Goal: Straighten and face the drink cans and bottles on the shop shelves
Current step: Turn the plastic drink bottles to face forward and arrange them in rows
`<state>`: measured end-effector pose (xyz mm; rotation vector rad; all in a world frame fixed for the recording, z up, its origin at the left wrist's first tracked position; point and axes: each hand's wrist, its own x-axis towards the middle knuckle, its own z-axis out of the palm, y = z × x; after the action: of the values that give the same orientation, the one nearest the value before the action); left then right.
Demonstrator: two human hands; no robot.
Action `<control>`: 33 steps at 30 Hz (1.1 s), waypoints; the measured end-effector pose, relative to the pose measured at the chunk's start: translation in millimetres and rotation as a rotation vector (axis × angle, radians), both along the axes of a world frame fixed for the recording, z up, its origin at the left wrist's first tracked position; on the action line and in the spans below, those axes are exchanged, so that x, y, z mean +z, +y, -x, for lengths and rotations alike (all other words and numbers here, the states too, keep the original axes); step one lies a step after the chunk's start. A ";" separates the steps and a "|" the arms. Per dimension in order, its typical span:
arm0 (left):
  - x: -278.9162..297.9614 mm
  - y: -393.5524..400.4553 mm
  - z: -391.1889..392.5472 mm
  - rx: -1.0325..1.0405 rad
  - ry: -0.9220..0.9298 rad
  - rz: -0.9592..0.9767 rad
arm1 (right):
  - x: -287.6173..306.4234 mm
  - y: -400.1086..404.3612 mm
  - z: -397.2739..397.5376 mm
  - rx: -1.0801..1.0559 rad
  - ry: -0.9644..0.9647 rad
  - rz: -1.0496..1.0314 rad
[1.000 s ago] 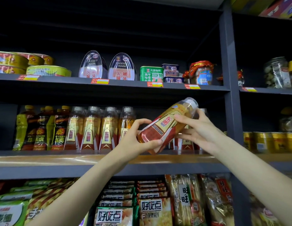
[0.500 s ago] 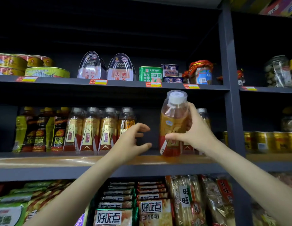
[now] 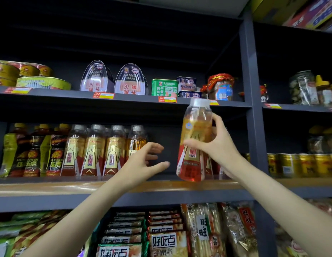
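Observation:
My right hand (image 3: 219, 145) grips an orange drink bottle (image 3: 194, 138) with a white cap, upright at the front edge of the middle shelf (image 3: 50, 188). Its red and gold label faces me. My left hand (image 3: 142, 162) hovers open over the gap left of the bottle, holding nothing. A row of matching orange bottles (image 3: 94, 153) stands upright further left on the same shelf. Dark and yellow bottles (image 3: 31, 153) fill the far left. More orange bottles stand behind my right hand, mostly hidden.
The upper shelf carries canned ham tins (image 3: 130, 80), flat round tins (image 3: 42, 83), a green tin (image 3: 164, 88) and jars (image 3: 219, 88). A dark upright post (image 3: 254, 117) divides the shelving. Gold cans (image 3: 300, 165) stand to its right. Snack packets (image 3: 167, 242) fill the lower shelf.
The bottle went from tilted in both hands to upright in my right hand alone. My left hand let go and drew back to the left, fingers spread.

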<state>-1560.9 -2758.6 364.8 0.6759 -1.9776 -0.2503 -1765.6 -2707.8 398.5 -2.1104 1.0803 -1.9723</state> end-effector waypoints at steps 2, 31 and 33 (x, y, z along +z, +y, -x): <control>4.6 11.9 9.1 -0.126 0.010 -0.141 | 5.4 -3.9 -2.3 0.107 -0.197 -0.137; 17.7 -29.6 -11.8 0.252 -0.050 -0.065 | -10.3 -82.6 -18.7 -0.116 -0.002 -0.136; 15.0 -35.8 -16.5 0.308 -0.062 -0.020 | -15.8 -96.3 -23.1 -0.219 0.120 -0.181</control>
<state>-1544.4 -2794.4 379.8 0.9984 -1.8995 -0.0628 -1742.6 -2804.0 382.7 -2.1163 1.5080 -1.7673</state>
